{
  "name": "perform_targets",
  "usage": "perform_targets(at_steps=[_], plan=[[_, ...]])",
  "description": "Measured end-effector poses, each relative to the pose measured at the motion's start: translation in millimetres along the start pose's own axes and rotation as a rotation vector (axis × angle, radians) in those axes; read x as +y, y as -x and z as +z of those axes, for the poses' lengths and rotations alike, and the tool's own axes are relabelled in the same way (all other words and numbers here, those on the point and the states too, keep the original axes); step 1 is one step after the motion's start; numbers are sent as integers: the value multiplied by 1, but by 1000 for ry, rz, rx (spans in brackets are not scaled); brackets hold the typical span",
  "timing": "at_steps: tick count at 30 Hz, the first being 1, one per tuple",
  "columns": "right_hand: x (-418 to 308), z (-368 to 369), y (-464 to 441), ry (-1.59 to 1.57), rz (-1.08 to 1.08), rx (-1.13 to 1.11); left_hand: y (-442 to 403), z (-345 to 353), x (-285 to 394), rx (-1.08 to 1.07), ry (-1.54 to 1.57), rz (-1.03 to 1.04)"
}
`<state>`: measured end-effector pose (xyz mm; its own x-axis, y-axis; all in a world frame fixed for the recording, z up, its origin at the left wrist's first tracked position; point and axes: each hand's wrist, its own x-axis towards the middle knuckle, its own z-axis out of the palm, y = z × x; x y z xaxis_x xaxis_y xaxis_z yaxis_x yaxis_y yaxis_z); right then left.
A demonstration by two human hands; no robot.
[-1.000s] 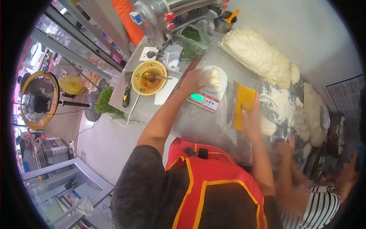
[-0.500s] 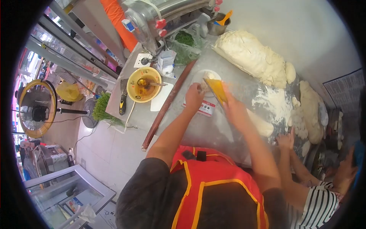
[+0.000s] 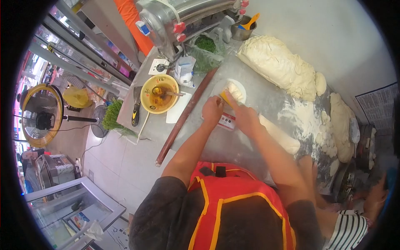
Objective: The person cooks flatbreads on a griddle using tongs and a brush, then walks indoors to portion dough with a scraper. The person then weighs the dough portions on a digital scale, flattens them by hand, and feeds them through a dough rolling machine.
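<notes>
My right hand (image 3: pixel 246 120) is closed around a yellow dough scraper (image 3: pixel 227 99), which reaches over a round white dish (image 3: pixel 243 94). Pale dough (image 3: pixel 234 90) lies in that dish, on a kitchen scale with a red and white front panel (image 3: pixel 226 121). Close against the scraper's left side, my left hand (image 3: pixel 213 109) has its fingers curled together; whatever they grip is hidden. A smooth dough log (image 3: pixel 278 135) rests to the right of my right forearm.
A long rolling pin (image 3: pixel 185 118) lies left of the scale, beside a yellow bowl (image 3: pixel 146 106) of brownish liquid. A big dough mass (image 3: pixel 280 66) sits by the wall, with flour (image 3: pixel 298 114) and small dough pieces nearby. A co-worker's striped sleeve (image 3: pixel 348 229) is at lower right.
My right hand has moved left and brought the scraper in beside my left hand. More dough shows in the dish. The co-worker's hand has drawn back toward the table's front edge.
</notes>
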<state>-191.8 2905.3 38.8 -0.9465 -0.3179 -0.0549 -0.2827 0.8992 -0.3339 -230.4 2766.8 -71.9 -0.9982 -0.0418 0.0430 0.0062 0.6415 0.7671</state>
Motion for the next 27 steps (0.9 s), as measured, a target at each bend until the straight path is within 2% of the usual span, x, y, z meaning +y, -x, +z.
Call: perform_targets(at_steps=[3,6,8,9,12,13,16,18,19,21,24,27], plan=[[-1,1,1,-21,-6,1,-7,8,-11,-9,83,-88],[-3,-19,20,-43,102,-92,-17,-7,-37,146,141,-12],[0,-28,54,-86,212,-149,-21,-26,-48,67,306,-126],[6,-26,73,-195,253,-80,-20,-32,-49,27,387,-187],[20,-23,122,-359,403,104,-16,-57,-16,-27,955,-389],[25,-22,135,-385,458,160,-19,-60,-14,-54,958,-397],[43,-6,173,-301,332,394,-36,-60,-15,-154,1022,-465],[44,-7,189,-371,467,346,-47,-58,-15,-247,1137,-552],[43,-9,192,-406,535,323,-50,-58,-13,-296,1082,-529],[40,-11,195,-410,528,404,-54,-55,-8,-395,969,-483],[34,-14,198,-422,576,429,-55,-49,-7,-423,519,-306],[30,-15,200,-415,560,465,-64,-37,-14,-459,368,-189]])
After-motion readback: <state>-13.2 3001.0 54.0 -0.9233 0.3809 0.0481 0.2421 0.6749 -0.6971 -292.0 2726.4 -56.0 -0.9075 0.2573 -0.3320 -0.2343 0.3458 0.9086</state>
